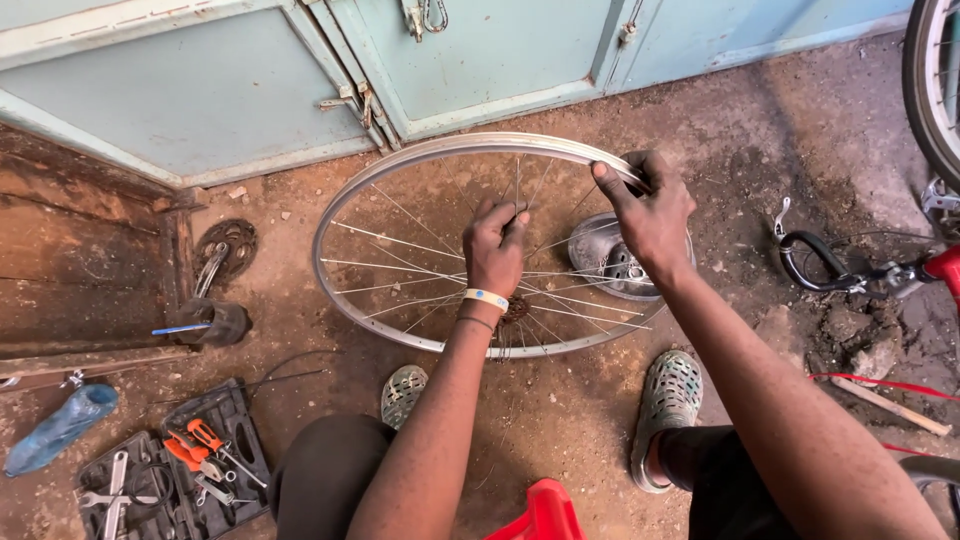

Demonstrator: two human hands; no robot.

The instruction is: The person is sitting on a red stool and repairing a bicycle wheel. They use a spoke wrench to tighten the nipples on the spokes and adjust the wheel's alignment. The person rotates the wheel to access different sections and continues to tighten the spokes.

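A bare silver bicycle wheel rim (345, 205) with thin spokes is tilted over the dirt floor in front of me. My left hand (495, 245) reaches inside the wheel and pinches a spoke near the top centre; a pale wristband sits on that wrist. My right hand (650, 215) grips the rim at its upper right edge. The hub with a dark sprocket (516, 308) shows just below my left wrist. A round metal bowl (600, 262) lies under the spokes, beneath my right hand.
An open tool case (180, 465) with screwdrivers and spanners lies at lower left beside a blue plastic bottle (62, 425). A crank with chainring (225, 250) rests left of the wheel. Bicycle handlebar (815, 262) and tyre (925, 90) stand right. Pale blue doors (200, 90) behind.
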